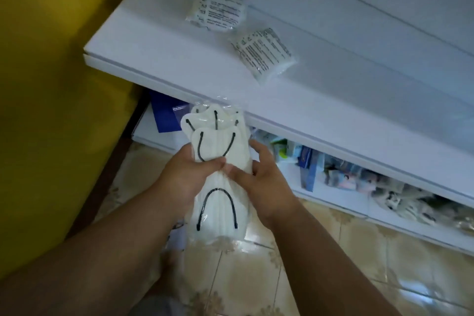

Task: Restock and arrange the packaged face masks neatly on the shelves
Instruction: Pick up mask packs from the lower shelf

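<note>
I hold a stack of clear-wrapped white face mask packs (218, 141) with black ear loops in front of the white shelf (164, 59), just below its front edge. My left hand (187, 174) grips the stack from the left, thumb across the middle. My right hand (261, 177) grips it from the right, thumb meeting the left thumb. Two more mask packs lie flat on the shelf with printed backs up: one (216, 9) toward the rear, the other (264, 54) to its right and nearer the front.
A yellow wall (51, 59) stands at the left. Under the shelf, a lower shelf (333, 200) holds several mixed packaged goods, and blue and white flat items (161, 120) lie at its left end. Beige patterned floor tiles (333, 264) lie below.
</note>
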A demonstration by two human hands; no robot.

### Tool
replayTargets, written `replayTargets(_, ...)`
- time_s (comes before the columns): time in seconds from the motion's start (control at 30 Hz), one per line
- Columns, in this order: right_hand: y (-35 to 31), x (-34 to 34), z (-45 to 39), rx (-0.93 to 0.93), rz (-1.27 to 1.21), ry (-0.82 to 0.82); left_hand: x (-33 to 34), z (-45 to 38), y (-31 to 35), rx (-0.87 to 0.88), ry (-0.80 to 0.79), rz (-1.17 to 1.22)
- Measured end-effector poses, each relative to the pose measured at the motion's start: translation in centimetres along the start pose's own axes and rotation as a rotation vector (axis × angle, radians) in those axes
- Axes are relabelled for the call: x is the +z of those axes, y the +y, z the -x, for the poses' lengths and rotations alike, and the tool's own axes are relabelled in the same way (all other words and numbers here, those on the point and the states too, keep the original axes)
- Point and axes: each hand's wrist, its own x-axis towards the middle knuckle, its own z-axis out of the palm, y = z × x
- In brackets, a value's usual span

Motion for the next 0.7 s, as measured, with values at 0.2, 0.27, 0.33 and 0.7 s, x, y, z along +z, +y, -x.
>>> replayTargets(0.2,5.0,-7.7,10.6,-0.036,-0.098,0.324,7.4,8.9,-3.9,-0.066,-0.136,0.082)
replayTargets(0.27,5.8,-10.8,15.4,-0.095,-0.108,0.414,10.5,13.2,-4.6,-0.013,-0.153,0.045)
replayTargets(0.33,6.4,-13.6,20.4,-0.151,-0.133,0.465,13.7,18.1,-4.9,0.073,-0.166,-0.046)
replayTargets(0.7,-1.6,-22.4,40.4,-0.507,-0.368,0.436,23.3,38.1,1.8,0.459,-0.152,-0.072)
